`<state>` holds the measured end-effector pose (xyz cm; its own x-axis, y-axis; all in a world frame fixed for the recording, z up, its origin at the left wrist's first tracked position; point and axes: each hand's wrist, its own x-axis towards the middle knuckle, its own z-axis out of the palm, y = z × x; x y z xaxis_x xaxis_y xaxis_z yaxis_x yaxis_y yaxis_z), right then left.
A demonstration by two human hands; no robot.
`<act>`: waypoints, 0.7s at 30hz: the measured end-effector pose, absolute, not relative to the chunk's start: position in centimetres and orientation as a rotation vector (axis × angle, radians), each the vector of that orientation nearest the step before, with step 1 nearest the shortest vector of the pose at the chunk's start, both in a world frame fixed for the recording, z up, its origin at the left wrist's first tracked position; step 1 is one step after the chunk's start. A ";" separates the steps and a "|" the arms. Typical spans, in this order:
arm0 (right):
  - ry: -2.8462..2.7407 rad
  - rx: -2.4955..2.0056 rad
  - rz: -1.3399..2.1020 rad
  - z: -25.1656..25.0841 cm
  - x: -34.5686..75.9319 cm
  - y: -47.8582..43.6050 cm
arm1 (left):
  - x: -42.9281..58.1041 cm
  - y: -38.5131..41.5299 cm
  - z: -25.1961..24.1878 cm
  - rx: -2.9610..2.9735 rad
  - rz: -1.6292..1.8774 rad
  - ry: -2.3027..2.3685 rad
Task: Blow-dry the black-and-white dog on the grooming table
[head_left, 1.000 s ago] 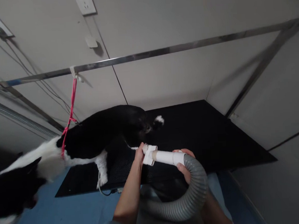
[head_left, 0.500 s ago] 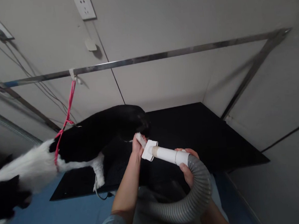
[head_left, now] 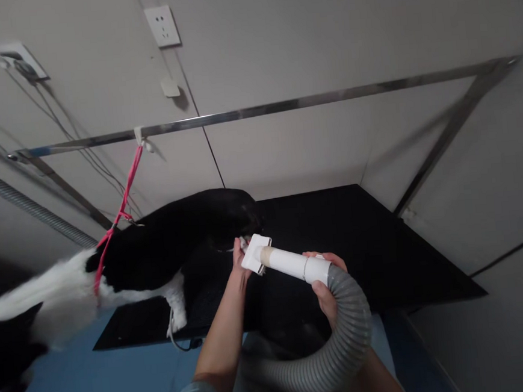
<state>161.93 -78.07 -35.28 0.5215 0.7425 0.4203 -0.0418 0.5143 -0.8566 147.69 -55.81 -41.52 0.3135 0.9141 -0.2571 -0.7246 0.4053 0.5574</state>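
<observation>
A black and white dog (head_left: 186, 226) stands on a black table (head_left: 327, 227), its head lowered at the far left beyond the table's edge. My left hand (head_left: 239, 259) is closed around the dog's hind leg (head_left: 244, 243), mostly hidden behind the flat nozzle head. In my right hand (head_left: 328, 300) is the white dryer nozzle (head_left: 289, 262), gripped near its joint with a grey ribbed hose (head_left: 358, 309). The nozzle's flat mouth lies right beside my left hand and the leg. A pink leash loop (head_left: 121, 218) runs round the dog's shoulders.
A metal rail (head_left: 273, 109) spans the back of the table, with the leash tied to it. Another ribbed hose (head_left: 31, 202) hangs at left. Wall sockets (head_left: 163, 26) and cables (head_left: 81, 147) are behind. The floor (head_left: 99, 378) is blue.
The nozzle head has shifted slightly left and up, now covering more of the leg held in my left hand. The dog's head has turned downward. The whole view has moved a little.
</observation>
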 end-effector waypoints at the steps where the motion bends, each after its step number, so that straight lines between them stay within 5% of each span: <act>1: -0.931 -0.932 0.563 -35.0 161.9 -78.0 | 147.6 -56.1 -41.7 0.372 1.091 0.612; 21: -0.782 -1.036 0.511 -37.1 162.5 -81.1 | 147.1 -57.0 -40.1 0.222 1.055 0.338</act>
